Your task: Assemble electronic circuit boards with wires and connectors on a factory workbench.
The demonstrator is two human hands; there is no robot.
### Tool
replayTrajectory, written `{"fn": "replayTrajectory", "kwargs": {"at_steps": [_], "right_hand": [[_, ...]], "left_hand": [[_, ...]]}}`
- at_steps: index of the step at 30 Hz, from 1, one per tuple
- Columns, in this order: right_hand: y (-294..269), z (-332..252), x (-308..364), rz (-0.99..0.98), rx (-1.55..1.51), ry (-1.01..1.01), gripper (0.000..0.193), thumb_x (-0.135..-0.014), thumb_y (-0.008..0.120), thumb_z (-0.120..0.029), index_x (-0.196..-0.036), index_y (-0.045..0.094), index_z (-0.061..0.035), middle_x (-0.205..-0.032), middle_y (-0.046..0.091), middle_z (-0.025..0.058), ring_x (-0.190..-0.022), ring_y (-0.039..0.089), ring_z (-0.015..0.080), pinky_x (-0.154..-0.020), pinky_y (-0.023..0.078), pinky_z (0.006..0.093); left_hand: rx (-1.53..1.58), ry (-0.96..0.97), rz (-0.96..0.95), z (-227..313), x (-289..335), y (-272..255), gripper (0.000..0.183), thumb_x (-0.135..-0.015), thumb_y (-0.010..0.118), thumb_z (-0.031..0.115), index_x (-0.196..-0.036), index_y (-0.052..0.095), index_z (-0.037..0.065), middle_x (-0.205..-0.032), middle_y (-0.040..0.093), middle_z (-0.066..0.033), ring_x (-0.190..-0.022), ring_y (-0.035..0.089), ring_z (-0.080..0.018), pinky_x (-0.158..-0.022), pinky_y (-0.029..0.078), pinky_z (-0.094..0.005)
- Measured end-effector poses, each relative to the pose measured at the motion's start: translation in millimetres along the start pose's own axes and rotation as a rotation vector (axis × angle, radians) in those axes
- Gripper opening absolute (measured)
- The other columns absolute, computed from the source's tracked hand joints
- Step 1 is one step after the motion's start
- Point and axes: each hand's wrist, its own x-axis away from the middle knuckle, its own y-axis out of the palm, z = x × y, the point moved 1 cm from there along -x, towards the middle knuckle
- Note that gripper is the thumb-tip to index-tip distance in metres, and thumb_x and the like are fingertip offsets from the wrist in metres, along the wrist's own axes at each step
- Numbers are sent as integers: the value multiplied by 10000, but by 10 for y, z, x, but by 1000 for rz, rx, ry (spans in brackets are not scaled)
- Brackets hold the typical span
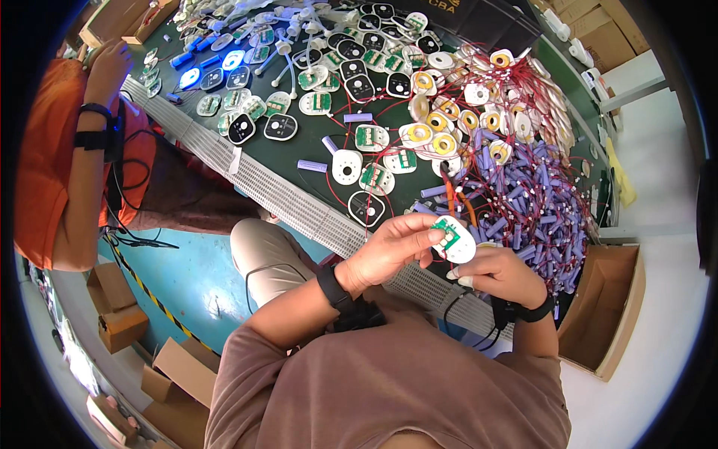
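My left hand (396,243) pinches a white rounded plate (458,245) with a small green circuit board (446,233) on its face, held up over the table's near edge. Close by, just below and right of the plate, my right hand (505,275) has its fingers curled together. Something white shows at its fingertips; what they grip, if anything, I cannot make out. Just beyond the plate lies a tool with orange handles (451,196). A big heap of purple cylindrical cells (527,202) with red wires spreads beyond my right hand.
White discs with yellow rings (437,122) and red wires pile up farther back. Loose plates with green boards (372,138) and black-faced plates (366,208) lie across the green table (299,191). A cardboard box (602,307) stands at right. A co-worker's arm (97,142) is at left.
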Motion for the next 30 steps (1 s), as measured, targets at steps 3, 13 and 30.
{"fn": "replayTrajectory", "kwargs": {"at_steps": [3, 13, 30], "right_hand": [[5, 197, 35, 89, -136, 97, 264, -793, 604, -57, -1056, 624, -43, -876, 601, 82, -807, 578, 178, -712, 457, 298], [-345, 41, -242, 365, -1325, -53, 927, -778, 657, -343, -1444, 73, -70, -1338, 416, 200, -1221, 442, 303, -1019, 343, 428], [-623, 367, -161, 700, -164, 189, 436, -867, 427, 10, -1302, 422, -19, -1146, 599, 104, -773, 592, 92, -591, 458, 206]], "left_hand": [[-228, 41, -120, 72, 11, 138, 239, -907, 547, 105, -1125, 581, 13, -1084, 589, -66, -913, 561, -112, -766, 468, -252], [-775, 271, -265, 75, 50, 270, 217, -838, 617, 27, -1052, 604, -1, -1006, 618, -116, -923, 599, -221, -792, 466, -319], [-1039, 523, -185, 130, 116, 321, 239, -787, 661, 43, -1020, 619, 12, -1064, 617, -136, -923, 618, -278, -769, 497, -351]]}}
